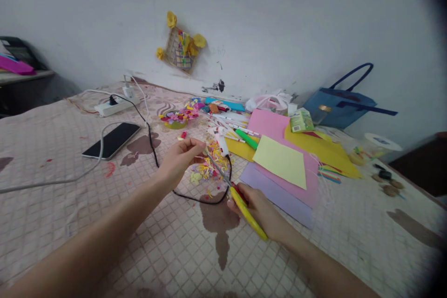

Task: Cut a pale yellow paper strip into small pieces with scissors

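My right hand (257,209) is wrapped round the yellow handles of a pair of scissors (248,214). Their blades point up and left and look nearly closed, with the tips at my left fingertips. My left hand (181,158) pinches a small pale yellow piece of paper (205,150) between thumb and fingers, mostly hidden by them. Under both hands lies a heap of colourful paper snippets (212,167), with pale yellow cut pieces (196,177) at its near side. A white glue gun (220,140) with a black cord lies just behind the heap.
A bowl of paper shapes (175,124) stands behind my left hand. At left lie a phone (112,140) and a power strip (113,107). To the right are a pale yellow sheet (280,160), a purple sheet (279,199), a green marker (246,138) and a blue bag (338,107).
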A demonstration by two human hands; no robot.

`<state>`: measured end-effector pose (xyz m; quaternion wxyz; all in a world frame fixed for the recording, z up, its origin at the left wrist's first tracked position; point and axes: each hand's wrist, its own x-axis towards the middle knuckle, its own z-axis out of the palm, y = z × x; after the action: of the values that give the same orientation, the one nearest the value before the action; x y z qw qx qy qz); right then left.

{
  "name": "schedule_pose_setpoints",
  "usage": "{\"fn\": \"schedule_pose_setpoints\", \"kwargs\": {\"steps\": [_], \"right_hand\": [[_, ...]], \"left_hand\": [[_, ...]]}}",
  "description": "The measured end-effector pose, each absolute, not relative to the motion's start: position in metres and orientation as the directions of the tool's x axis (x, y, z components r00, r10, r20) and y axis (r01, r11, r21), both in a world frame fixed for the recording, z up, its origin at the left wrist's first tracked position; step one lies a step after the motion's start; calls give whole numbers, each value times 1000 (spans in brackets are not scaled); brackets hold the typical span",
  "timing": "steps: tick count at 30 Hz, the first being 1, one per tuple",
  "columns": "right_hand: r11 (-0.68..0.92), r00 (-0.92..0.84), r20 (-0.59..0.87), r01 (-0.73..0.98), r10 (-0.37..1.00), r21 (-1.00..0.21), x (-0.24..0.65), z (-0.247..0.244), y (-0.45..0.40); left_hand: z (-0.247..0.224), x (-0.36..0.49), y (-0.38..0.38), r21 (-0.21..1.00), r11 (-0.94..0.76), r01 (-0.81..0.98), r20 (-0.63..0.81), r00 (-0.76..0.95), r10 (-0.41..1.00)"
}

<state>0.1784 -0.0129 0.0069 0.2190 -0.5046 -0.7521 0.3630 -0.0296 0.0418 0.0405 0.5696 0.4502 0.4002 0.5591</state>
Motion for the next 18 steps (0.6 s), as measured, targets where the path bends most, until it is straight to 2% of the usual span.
{"fn": "schedule_pose_setpoints", "kwargs": {"steps": [11, 18], "right_hand": [[94, -400, -104, 445, 910, -891, 174, 19, -17], [80, -404, -99, 403, 909, -912, 172, 26, -17]], "left_hand": [[35, -30, 44, 952, -14, -306, 34, 63, 997], [33, -29, 45, 943, 3, -332, 27, 86, 996]]}}
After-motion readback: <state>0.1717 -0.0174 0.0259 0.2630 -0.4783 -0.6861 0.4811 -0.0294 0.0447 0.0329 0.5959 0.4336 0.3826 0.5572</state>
